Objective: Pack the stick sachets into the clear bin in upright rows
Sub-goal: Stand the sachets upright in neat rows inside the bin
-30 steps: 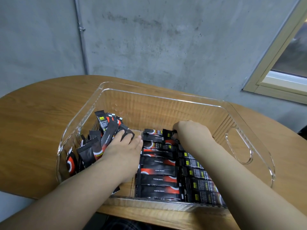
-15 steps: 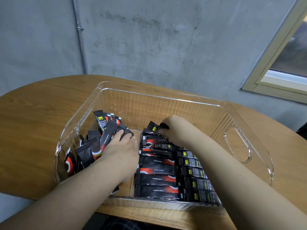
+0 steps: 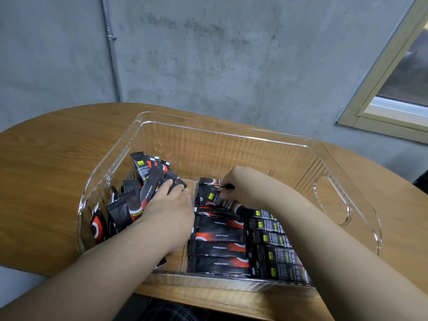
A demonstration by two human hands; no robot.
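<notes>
A clear bin (image 3: 231, 133) sits on a wooden table. Black and red stick sachets fill its near half. A loose pile of sachets (image 3: 136, 195) leans against the left wall, and my left hand (image 3: 171, 212) lies flat against it, fingers spread. Two neat rows of sachets (image 3: 222, 246) run from the front wall back through the middle. My right hand (image 3: 240, 184) pinches one tilted sachet (image 3: 215, 198) at the far end of the left row. The right row (image 3: 278, 251) is partly hidden under my right forearm.
The wooden table (image 3: 51, 170) has a rounded edge and stands against a grey concrete wall. A window frame (image 3: 379, 112) is at the upper right. The bin's far half is bare, and a cut-out handle (image 3: 333, 202) shows in its right wall.
My right hand has moved left and a little back along the row, now pinching a sachet over the left row's far end. My left hand has stayed on the pile.
</notes>
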